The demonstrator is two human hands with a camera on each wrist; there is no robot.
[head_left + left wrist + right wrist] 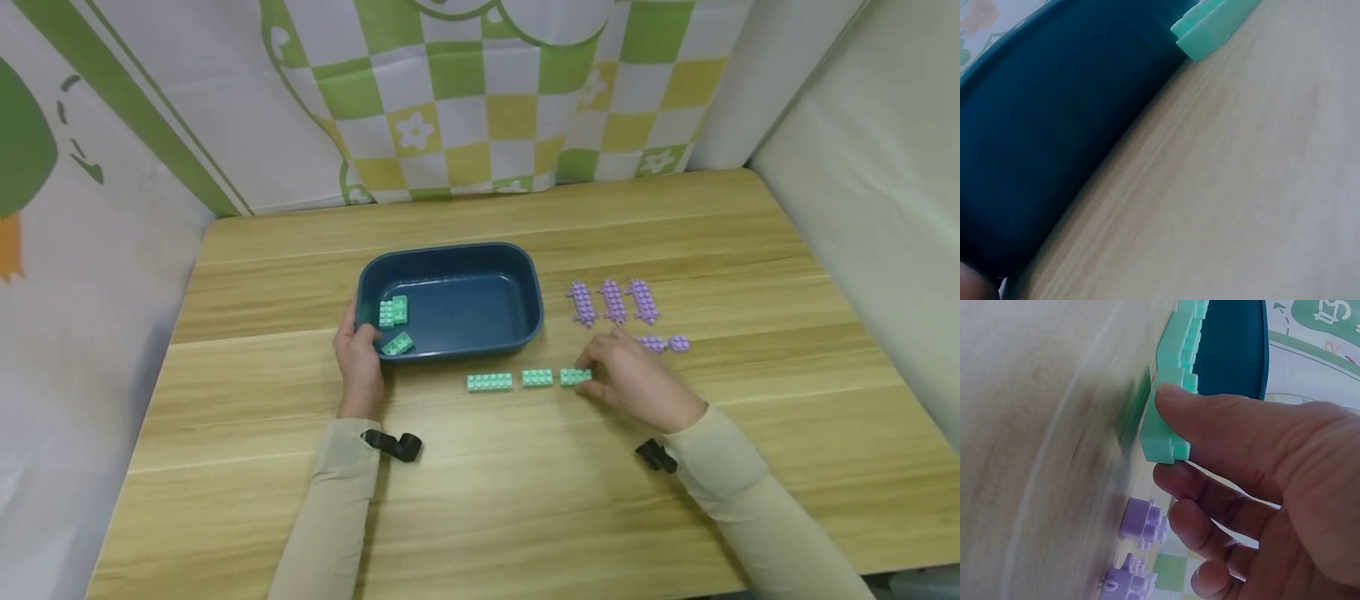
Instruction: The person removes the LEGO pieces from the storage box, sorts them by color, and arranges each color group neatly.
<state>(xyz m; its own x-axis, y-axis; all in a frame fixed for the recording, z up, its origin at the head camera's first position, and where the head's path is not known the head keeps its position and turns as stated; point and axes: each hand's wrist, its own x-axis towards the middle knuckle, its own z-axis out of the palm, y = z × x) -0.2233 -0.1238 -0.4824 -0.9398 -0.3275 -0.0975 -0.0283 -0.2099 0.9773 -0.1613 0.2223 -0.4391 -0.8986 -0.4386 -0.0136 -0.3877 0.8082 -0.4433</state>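
At the left end of a dark blue plastic bin (472, 312), my left hand (358, 367) grips the wall, thumb over the rim. Inside the bin, near that thumb, lie several mint green building bricks (398, 343). My right hand (633, 375) pinches a mint green building brick (1166, 419) between thumb and fingers, at the right end of a short row on the table. Left of it in that row sit a second green brick (537, 378) and a longer green brick (490, 382). In the left wrist view, a green brick (1210, 34) shows beside the bin's outer wall.
Beyond my right hand stand three long purple bricks (613, 301) with side pegs. Smaller purple bricks (678, 343) lie closer, one partly behind the hand. A wooden table (262, 292) carries everything, with a checkered cloth (465, 108) hanging at its back edge.
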